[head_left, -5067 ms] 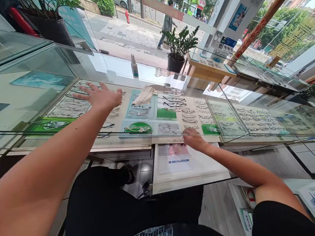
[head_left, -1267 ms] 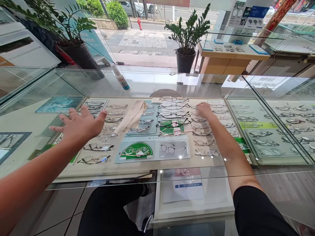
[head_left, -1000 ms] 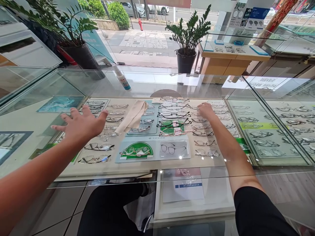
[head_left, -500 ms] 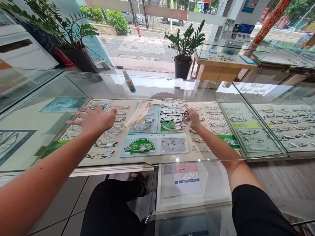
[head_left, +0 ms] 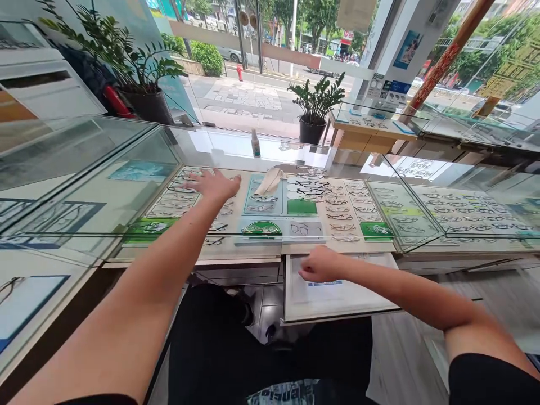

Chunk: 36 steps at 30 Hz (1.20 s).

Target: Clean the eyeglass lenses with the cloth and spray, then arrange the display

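My left hand (head_left: 214, 185) is spread flat over the left part of the glass counter (head_left: 198, 146), with nothing in it. Lower right, my right hand (head_left: 323, 264) hangs above the open drawer (head_left: 363, 295), its fingers curled; what they hold, if anything, is hidden. Several glasses frames (head_left: 313, 187) lie in a stack on the glass, right of a beige cloth (head_left: 270, 181). A small spray bottle (head_left: 255, 144) stands farther back on the counter.
Rows of glasses (head_left: 340, 216) show under the glass. A potted plant (head_left: 312, 132) stands beyond the counter, and another plant (head_left: 147, 104) at the back left. A second display counter (head_left: 371, 135) is at the back right. My legs are below the counter edge.
My right hand has moved from beside the stacked frames back toward me, over the drawer. The view has shifted; my left hand stays spread above the glass.
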Available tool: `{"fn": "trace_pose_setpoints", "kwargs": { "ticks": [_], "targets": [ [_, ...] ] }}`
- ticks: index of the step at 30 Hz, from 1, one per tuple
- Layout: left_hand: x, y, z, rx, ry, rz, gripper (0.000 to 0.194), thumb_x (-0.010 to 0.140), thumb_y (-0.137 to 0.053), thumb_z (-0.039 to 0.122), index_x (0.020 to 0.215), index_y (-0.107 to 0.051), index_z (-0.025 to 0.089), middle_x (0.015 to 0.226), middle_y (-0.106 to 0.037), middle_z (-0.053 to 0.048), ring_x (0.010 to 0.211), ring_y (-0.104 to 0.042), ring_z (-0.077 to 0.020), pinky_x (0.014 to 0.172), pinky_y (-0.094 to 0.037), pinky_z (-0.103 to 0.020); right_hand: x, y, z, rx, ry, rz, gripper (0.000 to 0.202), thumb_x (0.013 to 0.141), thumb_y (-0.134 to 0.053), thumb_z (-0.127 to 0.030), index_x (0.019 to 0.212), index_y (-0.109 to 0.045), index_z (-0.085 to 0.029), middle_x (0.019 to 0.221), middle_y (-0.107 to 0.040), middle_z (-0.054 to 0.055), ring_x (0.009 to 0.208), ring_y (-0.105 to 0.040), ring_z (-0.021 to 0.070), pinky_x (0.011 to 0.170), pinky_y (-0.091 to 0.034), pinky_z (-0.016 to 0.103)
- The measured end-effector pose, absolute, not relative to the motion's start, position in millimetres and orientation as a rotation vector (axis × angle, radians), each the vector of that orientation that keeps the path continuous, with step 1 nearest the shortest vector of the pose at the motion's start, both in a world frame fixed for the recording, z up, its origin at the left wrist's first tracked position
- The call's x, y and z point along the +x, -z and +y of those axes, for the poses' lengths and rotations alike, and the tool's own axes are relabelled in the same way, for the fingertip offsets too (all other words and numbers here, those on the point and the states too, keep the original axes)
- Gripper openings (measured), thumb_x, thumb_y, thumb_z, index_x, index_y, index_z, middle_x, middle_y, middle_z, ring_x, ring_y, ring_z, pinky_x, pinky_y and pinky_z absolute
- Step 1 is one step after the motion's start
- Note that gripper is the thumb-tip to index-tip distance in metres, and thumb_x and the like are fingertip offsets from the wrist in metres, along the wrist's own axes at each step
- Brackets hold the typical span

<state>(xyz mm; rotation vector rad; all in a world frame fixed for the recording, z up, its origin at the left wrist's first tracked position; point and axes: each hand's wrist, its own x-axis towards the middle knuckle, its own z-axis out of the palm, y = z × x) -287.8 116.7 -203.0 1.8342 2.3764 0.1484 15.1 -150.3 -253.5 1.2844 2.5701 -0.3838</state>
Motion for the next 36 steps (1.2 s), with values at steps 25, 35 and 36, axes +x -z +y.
{"fn": "trace_pose_setpoints", "kwargs": {
  "ticks": [25,35,36],
  "targets": [
    [-349.7,217.1,91.7,2.225,-0.152,2.063,0.105,0.106,-0.023,0.084,0.189,-0.029,0.018,0.197,-0.016,-0.016,0.180,-0.015,-0.0514,0.141,-0.017,-0.075,83.7,203.2,-20.9,2.057,-0.284,2.688,0.033,0.103,-0.059,-0.017,0.096,-0.090,-0.021,0.143,-0.084,0.013,0.149,-0.059,0.0436,0.127,-0.041,0.069],
    [-348.0,219.2,90.4,2.195,-0.238,2.047,0.109,0.105,-0.025,0.088,0.188,-0.030,0.018,0.196,-0.016,-0.019,0.181,-0.012,-0.0491,0.142,-0.008,-0.074,43.1,136.6,-144.7,1.716,0.651,2.842,0.023,0.106,-0.067,-0.036,0.093,-0.083,-0.025,0.130,-0.085,0.009,0.124,-0.075,0.0320,0.111,-0.056,0.050],
    [-347.4,219.5,90.4,2.187,-0.238,2.064,0.110,0.104,-0.026,0.088,0.188,-0.029,0.017,0.196,-0.015,-0.020,0.182,-0.011,-0.0490,0.142,-0.006,-0.074,36.9,139.8,-157.3,1.626,0.769,2.763,0.021,0.105,-0.068,-0.034,0.092,-0.082,-0.026,0.127,-0.086,0.008,0.119,-0.077,0.0301,0.106,-0.057,0.046]
  ]
}}
